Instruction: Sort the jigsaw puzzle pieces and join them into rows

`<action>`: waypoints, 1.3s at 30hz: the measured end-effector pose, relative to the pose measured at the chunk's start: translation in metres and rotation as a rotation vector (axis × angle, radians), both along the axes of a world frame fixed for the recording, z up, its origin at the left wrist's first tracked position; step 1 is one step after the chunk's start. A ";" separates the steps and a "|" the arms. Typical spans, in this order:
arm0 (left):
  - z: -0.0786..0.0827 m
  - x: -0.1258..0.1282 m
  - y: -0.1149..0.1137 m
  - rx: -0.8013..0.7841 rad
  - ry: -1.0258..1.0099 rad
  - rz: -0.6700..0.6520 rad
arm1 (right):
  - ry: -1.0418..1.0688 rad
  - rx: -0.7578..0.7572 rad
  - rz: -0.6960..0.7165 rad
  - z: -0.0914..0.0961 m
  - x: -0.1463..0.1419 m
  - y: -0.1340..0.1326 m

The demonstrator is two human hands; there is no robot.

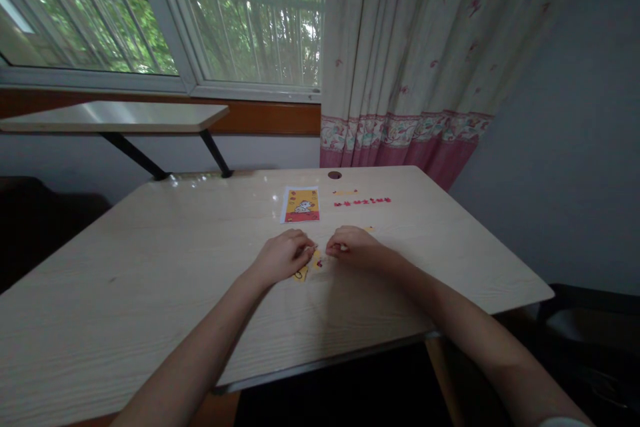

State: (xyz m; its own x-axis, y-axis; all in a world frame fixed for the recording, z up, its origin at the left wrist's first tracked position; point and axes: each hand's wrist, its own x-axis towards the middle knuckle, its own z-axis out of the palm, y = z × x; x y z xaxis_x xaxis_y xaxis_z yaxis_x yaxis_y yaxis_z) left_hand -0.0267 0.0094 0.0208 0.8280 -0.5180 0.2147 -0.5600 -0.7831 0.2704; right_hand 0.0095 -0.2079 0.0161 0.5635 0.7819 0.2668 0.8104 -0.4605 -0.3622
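My left hand (286,255) is low over the table, its thumb and fingers pinched together at the edge of a yellow jigsaw piece (300,275). Right beside its fingertips lies another yellow piece (317,259) with a dark red mark. A small gap away, my right hand (351,245) has its fingers curled in and closed; what they hold, if anything, is hidden. Behind that hand a bit of a yellow piece (369,229) shows. Beyond both hands lies a picture card (303,205) with a white cartoon animal on yellow and red.
A row of small red pieces (363,201) lies right of the card, with a few yellow pieces (345,192) behind it. The wooden table (200,247) has a round cable hole (335,175) and a raised shelf (115,117) at the back left. A curtain (400,60) hangs behind.
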 end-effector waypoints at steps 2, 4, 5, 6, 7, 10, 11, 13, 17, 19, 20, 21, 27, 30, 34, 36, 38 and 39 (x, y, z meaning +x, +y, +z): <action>0.000 0.000 0.000 -0.010 -0.002 0.008 | -0.043 0.028 -0.006 -0.003 -0.002 0.002; 0.000 0.000 0.001 -0.026 -0.007 0.026 | -0.066 0.053 -0.016 -0.006 -0.003 0.003; 0.000 0.001 0.001 -0.039 -0.012 0.036 | -0.074 0.067 -0.021 -0.007 -0.003 0.003; 0.001 0.001 0.001 -0.058 -0.018 0.048 | -0.082 0.083 -0.025 -0.008 -0.003 0.003; 0.001 0.001 0.001 -0.086 -0.021 0.060 | -0.093 0.105 -0.033 -0.009 -0.003 0.004; 0.001 0.002 0.000 -0.234 0.021 0.100 | -0.119 0.189 -0.083 -0.011 -0.005 0.006; 0.000 0.003 -0.001 -0.302 0.054 0.113 | -0.120 0.216 -0.109 -0.012 -0.006 0.006; -0.003 0.004 -0.003 -0.447 0.137 0.128 | -0.117 0.259 -0.155 -0.011 -0.008 0.008; -0.009 0.005 -0.009 -0.680 0.287 0.112 | -0.162 0.304 -0.170 -0.011 -0.011 0.010; -0.011 0.005 -0.011 -0.756 0.334 0.109 | -0.201 0.322 -0.158 -0.012 -0.010 0.010; -0.011 0.004 -0.012 -0.784 0.348 0.107 | -0.220 0.330 -0.152 -0.013 -0.010 0.010; -0.012 0.004 -0.012 -0.805 0.358 0.105 | -0.238 0.336 -0.148 -0.014 -0.010 0.010; -0.009 0.004 -0.010 -0.790 0.342 0.114 | -0.322 0.341 -0.160 -0.009 -0.002 0.004; -0.004 0.004 -0.003 -0.627 0.190 0.185 | -0.316 0.399 -0.221 0.004 0.009 -0.012; 0.002 0.005 0.009 -0.222 -0.017 0.195 | -0.260 0.475 -0.294 0.022 0.024 -0.044; 0.004 0.005 0.014 -0.098 -0.051 0.197 | -0.235 0.478 -0.333 0.026 0.028 -0.056; 0.003 0.006 0.017 -0.041 -0.070 0.208 | -0.212 0.470 -0.362 0.027 0.030 -0.061; 0.003 0.006 0.018 -0.025 -0.078 0.219 | -0.204 0.464 -0.367 0.027 0.031 -0.062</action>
